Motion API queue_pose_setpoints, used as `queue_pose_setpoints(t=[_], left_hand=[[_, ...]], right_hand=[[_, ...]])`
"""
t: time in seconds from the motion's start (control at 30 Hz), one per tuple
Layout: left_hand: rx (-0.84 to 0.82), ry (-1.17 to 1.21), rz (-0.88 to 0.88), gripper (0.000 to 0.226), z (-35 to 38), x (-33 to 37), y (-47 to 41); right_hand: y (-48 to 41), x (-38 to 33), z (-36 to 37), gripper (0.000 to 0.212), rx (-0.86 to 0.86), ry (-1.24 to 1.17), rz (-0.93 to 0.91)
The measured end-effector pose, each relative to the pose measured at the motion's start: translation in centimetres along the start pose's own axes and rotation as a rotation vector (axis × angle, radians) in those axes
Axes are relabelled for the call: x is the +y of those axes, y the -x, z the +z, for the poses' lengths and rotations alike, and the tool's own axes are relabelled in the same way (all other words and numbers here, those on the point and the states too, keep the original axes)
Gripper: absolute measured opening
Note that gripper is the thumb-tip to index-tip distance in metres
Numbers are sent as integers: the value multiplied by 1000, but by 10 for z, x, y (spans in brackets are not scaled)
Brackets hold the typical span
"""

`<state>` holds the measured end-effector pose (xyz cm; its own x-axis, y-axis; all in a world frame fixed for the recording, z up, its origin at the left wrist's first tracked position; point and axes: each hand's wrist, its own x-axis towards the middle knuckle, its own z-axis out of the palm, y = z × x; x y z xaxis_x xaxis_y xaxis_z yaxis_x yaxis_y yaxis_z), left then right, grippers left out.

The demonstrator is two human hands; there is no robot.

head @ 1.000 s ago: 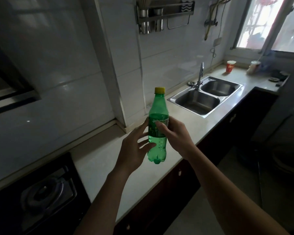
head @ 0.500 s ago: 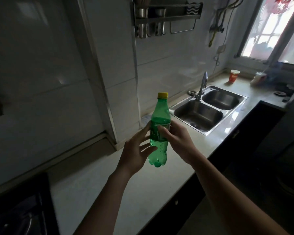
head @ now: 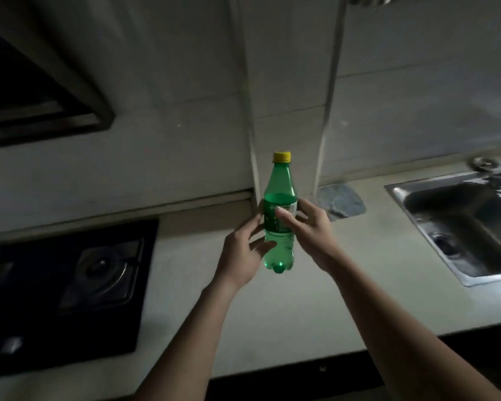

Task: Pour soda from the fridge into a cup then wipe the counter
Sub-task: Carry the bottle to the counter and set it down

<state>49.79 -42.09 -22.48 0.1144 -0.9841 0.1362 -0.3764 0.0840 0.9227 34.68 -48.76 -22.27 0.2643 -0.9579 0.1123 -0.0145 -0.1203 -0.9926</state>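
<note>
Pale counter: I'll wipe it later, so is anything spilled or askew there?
Nothing stands out. The green plastic bottle is upright, yellow cap on, held by the left hand and right hand over the pale counter; no spill shows in the dim light.

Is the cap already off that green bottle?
No. The yellow cap sits on top of the green bottle, held upright between the left hand and the right hand.

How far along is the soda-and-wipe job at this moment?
Done: the green plastic soda bottle is out, over the pale counter. In hand: left hand and right hand hold it upright, yellow cap on. Left: uncapping, pouring (no cup in view), wiping; a blue-grey cloth lies by the wall.
</note>
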Motion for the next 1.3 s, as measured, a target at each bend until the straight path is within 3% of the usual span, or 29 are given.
queue_pose_setpoints(t=[0.17,0.37,0.5,0.6,0.67,0.9,1.3], left_hand=[[99,-40,-64,73,-25,-35,6],[150,-33,-110,73,-48,-76,-18],[121,-7,-135,76,-55,-103,-37],[90,-14,-147,78,-56,-117,-46],[80,-13,-156,78,-56,-124,-51],[122,-4,-223,75,-53,-141,-73],[192,-84,-258,75,-42,-159,-118]], right_hand=[[-16,23,40,16,-129,-7,55],[-51,43,72,45,-171,61,101],[-72,61,82,76,-122,104,178],[-79,74,86,86,-96,115,222],[-84,78,85,83,-124,93,243],[-110,94,77,44,-238,61,260],[-160,119,91,49,-245,233,271]])
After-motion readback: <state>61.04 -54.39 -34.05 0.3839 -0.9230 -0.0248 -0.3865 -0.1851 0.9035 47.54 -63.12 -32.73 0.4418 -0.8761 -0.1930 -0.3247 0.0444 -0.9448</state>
